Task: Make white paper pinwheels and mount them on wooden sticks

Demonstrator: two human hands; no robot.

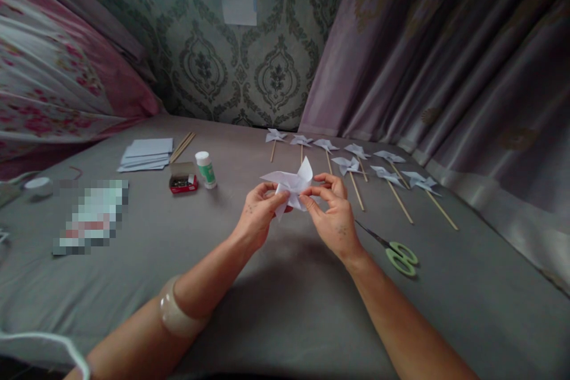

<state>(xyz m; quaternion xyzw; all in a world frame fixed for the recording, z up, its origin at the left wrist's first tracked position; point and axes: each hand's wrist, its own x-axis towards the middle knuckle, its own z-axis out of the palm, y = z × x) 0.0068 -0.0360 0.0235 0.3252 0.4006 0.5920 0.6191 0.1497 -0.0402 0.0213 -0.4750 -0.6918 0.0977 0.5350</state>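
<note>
Both hands hold a folded white paper pinwheel (291, 185) up over the grey sheet, with no stick visible on it. My left hand (262, 211) is closed on its left side, thumb across the front near the middle. From the right, my right hand (333, 208) pinches the paper close to its centre with thumb and finger. Whether a pin sits between those fingertips is too small to tell. Several finished paper pinwheels on wooden sticks (350, 167) lie in rows beyond my right hand. Scissors with green handles (401, 258) rest beside my right wrist.
Left of my hands stand a glue stick (205, 171) and an open small red box (183, 184) of metal bits. Behind them lie stacked white paper (146, 154) and wooden sticks (181, 147). A blurred packet (93, 214) lies farther left. Curtains (423, 59) hang at the right.
</note>
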